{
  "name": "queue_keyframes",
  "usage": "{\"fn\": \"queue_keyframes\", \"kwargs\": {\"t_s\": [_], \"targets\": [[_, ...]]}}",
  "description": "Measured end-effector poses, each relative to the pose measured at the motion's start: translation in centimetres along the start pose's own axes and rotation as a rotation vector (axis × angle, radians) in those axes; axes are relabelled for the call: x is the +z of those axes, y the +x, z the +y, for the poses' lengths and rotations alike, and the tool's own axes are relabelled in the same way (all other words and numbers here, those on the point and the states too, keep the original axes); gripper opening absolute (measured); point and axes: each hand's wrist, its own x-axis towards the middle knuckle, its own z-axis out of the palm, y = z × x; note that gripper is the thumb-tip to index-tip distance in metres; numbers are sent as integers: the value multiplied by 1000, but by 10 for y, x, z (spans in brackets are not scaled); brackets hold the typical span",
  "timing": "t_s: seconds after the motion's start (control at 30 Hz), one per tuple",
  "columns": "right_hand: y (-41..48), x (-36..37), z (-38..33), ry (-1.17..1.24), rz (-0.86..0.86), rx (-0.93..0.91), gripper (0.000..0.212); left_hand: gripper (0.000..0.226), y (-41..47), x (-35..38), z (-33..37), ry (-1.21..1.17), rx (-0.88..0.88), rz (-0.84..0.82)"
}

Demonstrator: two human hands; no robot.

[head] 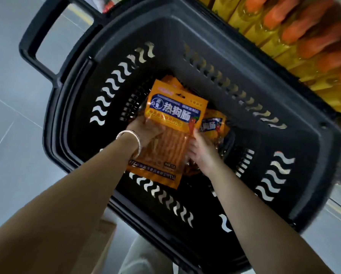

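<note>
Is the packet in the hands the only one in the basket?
No, a second orange packet lies in the black basket, partly under the held packet.

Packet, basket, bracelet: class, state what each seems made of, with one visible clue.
Packet: thin glossy plastic film, likely; clear window shows sticks inside. Basket: rigid matt black plastic, moulded wavy slots. Bracelet: probably silver-toned metal; bright sheen.
</note>
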Motion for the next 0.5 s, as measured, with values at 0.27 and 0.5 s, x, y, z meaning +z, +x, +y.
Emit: {"fn": "queue_keyframes", "kwargs": {"t_s": [0.27, 0.5], "targets": [[54, -49, 33, -4, 427, 236, 35, 52, 14, 1, -12, 151, -67, -21], [71, -66, 32, -666, 567, 62, 88, 54, 16, 4, -10, 196, -32, -12]]}}
